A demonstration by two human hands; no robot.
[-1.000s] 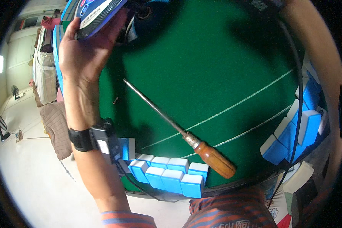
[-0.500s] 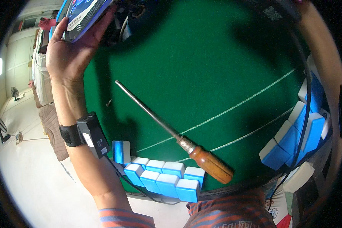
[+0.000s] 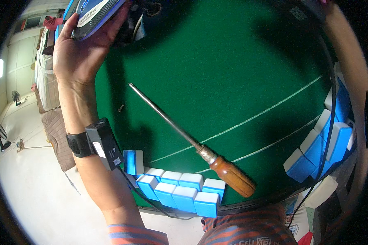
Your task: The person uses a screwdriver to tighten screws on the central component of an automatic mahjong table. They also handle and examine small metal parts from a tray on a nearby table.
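At the upper left, my left hand [image 3: 81, 55] is closed around the edge of a blue-rimmed panel [image 3: 100, 18] with a dark woven pattern and a pale band. The top of this panel runs out of the picture. Below it, a screwdriver [image 3: 233, 176] with a wooden handle lies on the green felt table [image 3: 216, 65], its tip toward my left hand. A small screw [image 3: 120, 108] rests on the felt near my left forearm. My right forearm [image 3: 349, 61] comes up along the right edge; the right hand itself is outside the picture.
Blue-and-white mahjong tiles [image 3: 186, 197] stand along the near edge, with more tiles [image 3: 313, 149] at the right. A dark opening with mechanical parts [image 3: 145, 22] shows beside the panel. A black device [image 3: 104, 143] is strapped to my left wrist, its cable [image 3: 151, 206] trailing below.
The whole view has shifted slightly, so the table things sit a little further right. My left hand keeps its grip on the panel, which shows slightly higher.
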